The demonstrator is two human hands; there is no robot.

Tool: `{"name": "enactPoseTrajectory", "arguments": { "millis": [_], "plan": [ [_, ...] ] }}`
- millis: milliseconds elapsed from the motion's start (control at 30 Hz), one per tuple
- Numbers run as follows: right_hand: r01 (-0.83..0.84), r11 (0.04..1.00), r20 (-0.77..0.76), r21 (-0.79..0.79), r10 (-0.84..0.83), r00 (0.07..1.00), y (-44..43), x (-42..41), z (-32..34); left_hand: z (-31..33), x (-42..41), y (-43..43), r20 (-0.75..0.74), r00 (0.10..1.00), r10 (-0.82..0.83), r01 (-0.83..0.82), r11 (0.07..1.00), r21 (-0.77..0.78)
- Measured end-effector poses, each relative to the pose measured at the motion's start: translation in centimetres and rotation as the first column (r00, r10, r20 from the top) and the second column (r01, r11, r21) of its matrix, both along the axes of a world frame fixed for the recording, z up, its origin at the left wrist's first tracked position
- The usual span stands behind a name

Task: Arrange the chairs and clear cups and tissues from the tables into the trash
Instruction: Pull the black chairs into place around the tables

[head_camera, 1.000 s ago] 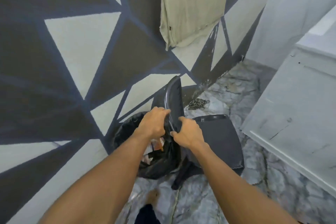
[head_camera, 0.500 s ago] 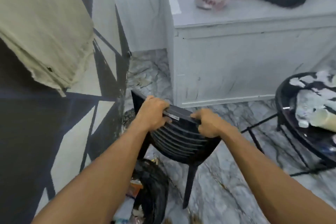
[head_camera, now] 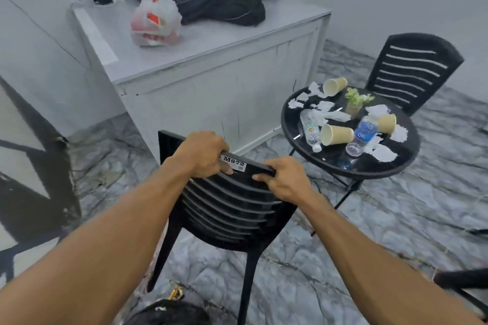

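A black slatted plastic chair (head_camera: 229,208) stands in front of me, its back toward me. My left hand (head_camera: 203,153) and my right hand (head_camera: 285,179) both grip its top rail, on either side of a white label. To the right stands a round black table (head_camera: 396,166) littered with paper cups (head_camera: 336,134), crumpled tissues (head_camera: 383,152), plastic bottles (head_camera: 310,130) and a small potted plant (head_camera: 356,100). A second black chair (head_camera: 412,68) stands behind that table. The rim of a black trash bag (head_camera: 169,312) shows at the bottom edge, near my feet.
A white counter (head_camera: 211,82) stands behind the chair, holding a plastic bag (head_camera: 154,18), dark bags and a helmet. The painted wall (head_camera: 26,166) runs along the left. Marble-pattern floor (head_camera: 369,219) lies open between chair and table. Another dark furniture leg (head_camera: 464,280) pokes in at the right edge.
I have swung the chair round from the painted wall and trash bag toward the counter and table; both hands have kept their grip on the backrest. The littered table has come fully into view.
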State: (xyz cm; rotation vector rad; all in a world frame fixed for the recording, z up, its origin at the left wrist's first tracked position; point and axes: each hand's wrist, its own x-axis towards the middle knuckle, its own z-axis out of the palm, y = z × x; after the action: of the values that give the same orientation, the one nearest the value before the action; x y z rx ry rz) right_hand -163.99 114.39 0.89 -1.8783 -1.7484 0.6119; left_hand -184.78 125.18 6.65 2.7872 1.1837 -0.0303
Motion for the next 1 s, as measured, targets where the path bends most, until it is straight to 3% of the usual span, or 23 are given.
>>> {"name": "enactPoseTrajectory", "arguments": {
  "millis": [100,300,500,667,767,1000],
  "plan": [
    [0.079,0.994,0.030,0.082,-0.082,0.996,-1.5,2.7,-0.3,0.0,3.7,0.5,-0.002,0.998,-0.068,0.067,0.997,-0.027],
    [0.179,0.956,0.233,0.232,-0.233,0.944,-4.9,4.5,-2.4,-2.4,7.7,-0.2,0.039,0.980,-0.197,0.200,0.975,-0.100],
    [0.356,0.922,0.241,0.156,-0.385,0.891,-10.4,1.9,-6.6,-7.7,8.0,-3.6,0.124,0.870,-0.478,0.479,0.878,0.022],
    [0.306,0.943,0.217,0.132,-0.329,0.919,-8.6,-4.7,-9.2,-12.0,2.0,-1.5,-0.065,0.953,-0.295,0.294,0.955,-0.032],
    [0.284,0.948,0.223,0.145,-0.311,0.924,-7.9,-5.9,-9.7,-12.6,0.4,-1.3,-0.020,0.972,-0.233,0.233,0.972,-0.034],
    [0.286,0.943,0.209,0.167,-0.318,0.925,-10.5,-6.4,-10.6,-12.7,-0.5,-4.7,0.009,0.956,-0.292,0.292,0.956,-0.014]
  ]
}}
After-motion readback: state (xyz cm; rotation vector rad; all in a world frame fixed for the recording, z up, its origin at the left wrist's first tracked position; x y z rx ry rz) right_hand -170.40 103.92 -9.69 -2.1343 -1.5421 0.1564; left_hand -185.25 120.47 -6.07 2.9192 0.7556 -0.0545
